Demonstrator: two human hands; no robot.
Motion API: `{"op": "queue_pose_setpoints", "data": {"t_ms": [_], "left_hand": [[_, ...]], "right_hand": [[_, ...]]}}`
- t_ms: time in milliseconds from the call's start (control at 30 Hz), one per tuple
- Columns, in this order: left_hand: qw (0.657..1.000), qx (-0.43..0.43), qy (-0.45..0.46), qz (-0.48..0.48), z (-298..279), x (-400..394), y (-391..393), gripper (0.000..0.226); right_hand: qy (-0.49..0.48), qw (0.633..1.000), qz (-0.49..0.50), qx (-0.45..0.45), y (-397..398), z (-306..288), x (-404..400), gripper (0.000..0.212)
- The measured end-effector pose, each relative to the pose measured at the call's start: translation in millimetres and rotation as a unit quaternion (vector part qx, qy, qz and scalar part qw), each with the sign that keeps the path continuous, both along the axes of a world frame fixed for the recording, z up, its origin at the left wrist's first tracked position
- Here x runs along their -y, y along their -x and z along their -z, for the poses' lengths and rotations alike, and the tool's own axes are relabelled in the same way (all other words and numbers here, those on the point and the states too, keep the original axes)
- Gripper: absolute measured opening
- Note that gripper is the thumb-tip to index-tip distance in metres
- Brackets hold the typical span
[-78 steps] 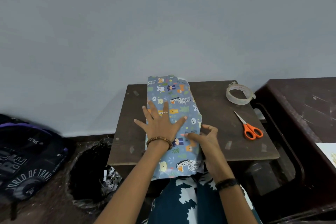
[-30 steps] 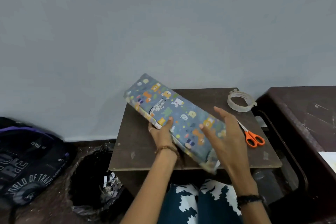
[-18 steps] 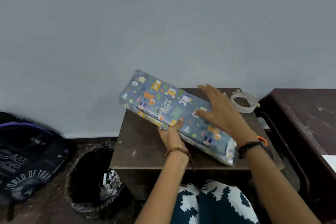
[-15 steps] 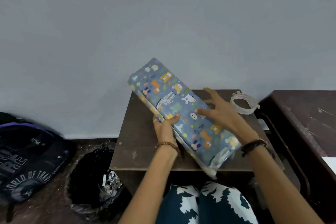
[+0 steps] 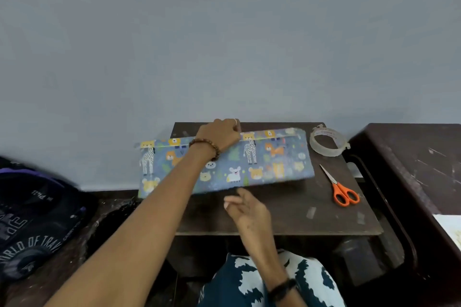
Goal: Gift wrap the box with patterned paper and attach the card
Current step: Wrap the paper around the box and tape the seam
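Observation:
A long box wrapped in blue animal-print paper [image 5: 262, 164] lies crosswise on the small dark table [image 5: 299, 214], its left end overhanging the table's edge. My left hand [image 5: 219, 136] reaches over it and grips its far top edge near the middle, fingers curled behind the box. My right hand [image 5: 245, 208] hovers just in front of the box's near edge, fingers loose and apart, holding nothing. No card shows in the view.
A roll of clear tape [image 5: 326, 143] sits at the table's back right corner, with orange-handled scissors [image 5: 340, 189] in front of it. A dark cabinet [image 5: 411, 169] stands to the right. A bin with a black liner [image 5: 109, 222] and a dark backpack [image 5: 32, 222] sit at left.
The box was held up at a slant in both hands. Now it lies crosswise on the table, my left hand is over its far edge and my right hand has come off it.

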State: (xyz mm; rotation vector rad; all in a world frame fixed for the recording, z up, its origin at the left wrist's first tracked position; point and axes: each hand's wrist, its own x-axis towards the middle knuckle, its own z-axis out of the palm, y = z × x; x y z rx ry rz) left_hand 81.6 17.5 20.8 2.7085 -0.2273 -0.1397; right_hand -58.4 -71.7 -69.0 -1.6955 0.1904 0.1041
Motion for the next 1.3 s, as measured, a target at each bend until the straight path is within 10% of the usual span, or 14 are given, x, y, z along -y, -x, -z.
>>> {"op": "queue_pose_setpoints", "data": {"t_ms": [467,667,1000,1133,1300], "left_hand": [[0.986,-0.072,-0.045,0.143,46,15,-8,0.034],[0.985,0.098,0.021,0.138,55,-14,44,0.040],[0.975,0.162,-0.085,0.125,89,-4,84,0.078],[0.968,0.169,-0.121,0.139,87,-5,80,0.084],[0.963,0.111,-0.174,0.175,71,-2,58,0.096]], "right_hand": [[0.234,0.960,0.068,0.138,4,-5,31,0.020],[0.297,0.895,0.148,0.297,-9,-18,47,0.013],[0.435,0.878,-0.114,0.167,-124,-24,57,0.048],[0.400,0.887,-0.225,0.050,-155,-41,58,0.039],[0.517,0.826,-0.187,0.125,-158,-43,48,0.023]]}}
